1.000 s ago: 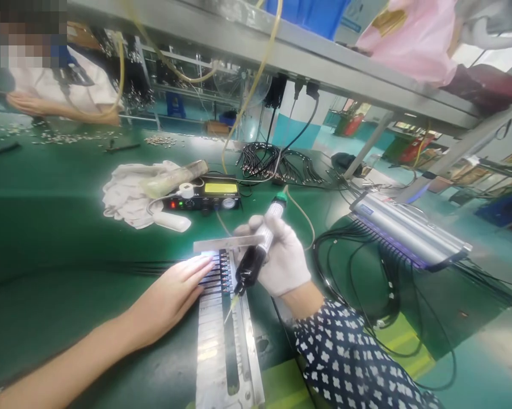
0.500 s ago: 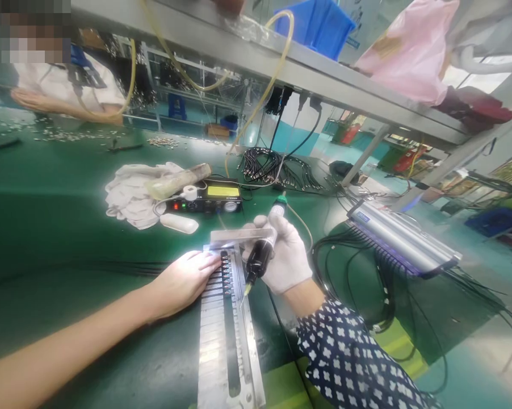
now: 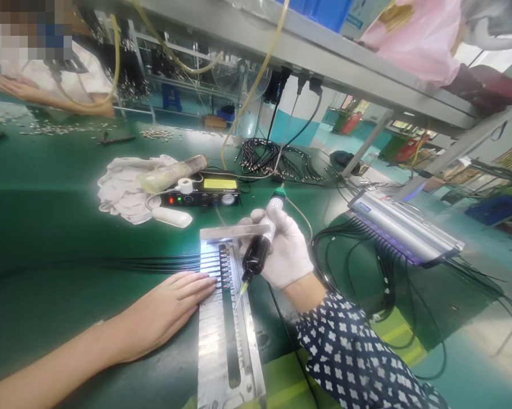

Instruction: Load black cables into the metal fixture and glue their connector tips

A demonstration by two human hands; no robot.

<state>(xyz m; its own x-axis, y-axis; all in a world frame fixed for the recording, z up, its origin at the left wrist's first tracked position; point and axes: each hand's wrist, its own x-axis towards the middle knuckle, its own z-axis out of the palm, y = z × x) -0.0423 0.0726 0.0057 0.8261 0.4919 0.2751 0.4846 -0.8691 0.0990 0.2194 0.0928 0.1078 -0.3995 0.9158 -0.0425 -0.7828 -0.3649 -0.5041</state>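
Head view: what's changed?

The bare left hand (image 3: 166, 309) has slid nearer the wearer, uncovering thin black cables (image 3: 162, 262) beyond its fingers; their metal-tipped ends (image 3: 224, 262) look easier to reach now, I'd judge.

Are those fingers gripping?

No, flat and close together, across the long silver metal fixture (image 3: 211, 352).

And the right?

The white-gloved right hand (image 3: 285, 250) curls round a black-and-white, green-capped syringe (image 3: 256, 253), its needle right of the left fingertips.

Smooth, shiny metal fixture (image 3: 210, 346) and glossy plastic syringe (image 3: 257, 254)
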